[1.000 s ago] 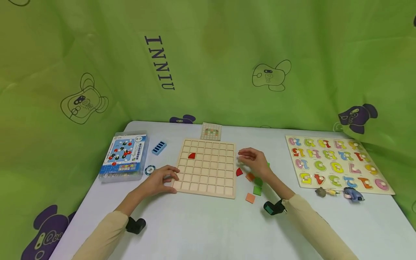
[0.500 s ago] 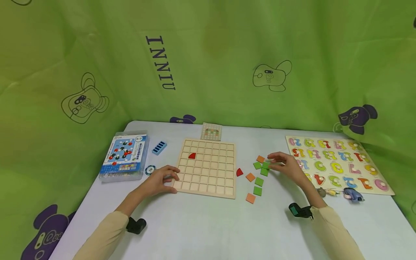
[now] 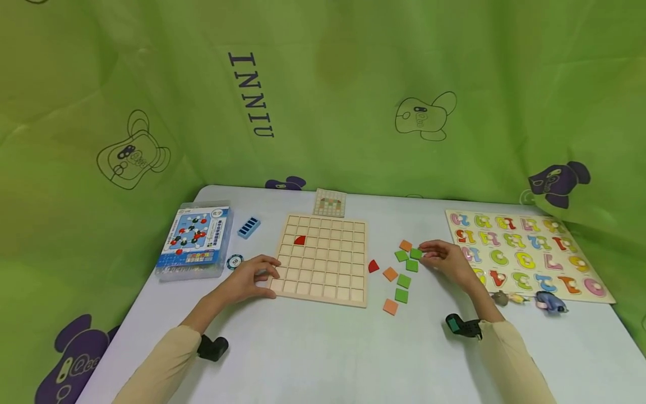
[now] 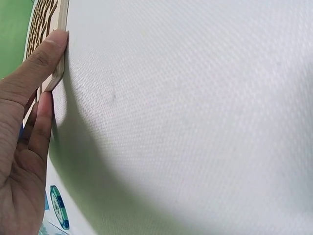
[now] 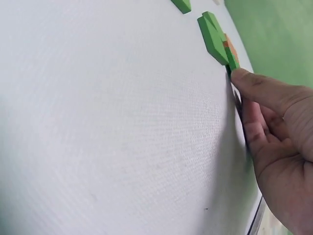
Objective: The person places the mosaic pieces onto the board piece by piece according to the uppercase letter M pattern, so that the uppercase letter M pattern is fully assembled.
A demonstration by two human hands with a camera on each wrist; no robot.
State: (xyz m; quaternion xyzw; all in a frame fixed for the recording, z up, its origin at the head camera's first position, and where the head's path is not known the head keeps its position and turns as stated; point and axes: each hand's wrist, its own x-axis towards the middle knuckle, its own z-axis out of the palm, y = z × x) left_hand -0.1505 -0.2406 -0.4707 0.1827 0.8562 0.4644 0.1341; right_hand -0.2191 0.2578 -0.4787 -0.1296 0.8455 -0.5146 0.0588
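Two arms reach into the head view, each in a long, plain beige sleeve that ends at the wrist. A small black camera unit is strapped under each wrist; the one on the right wrist shows a teal-green edge. The bare left hand [image 3: 245,280] and the bare right hand [image 3: 446,261] wear no rings or gloves, and the fingernails are short and unpainted.

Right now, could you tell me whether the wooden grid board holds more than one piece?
No, only one red piece sits in the wooden grid board.
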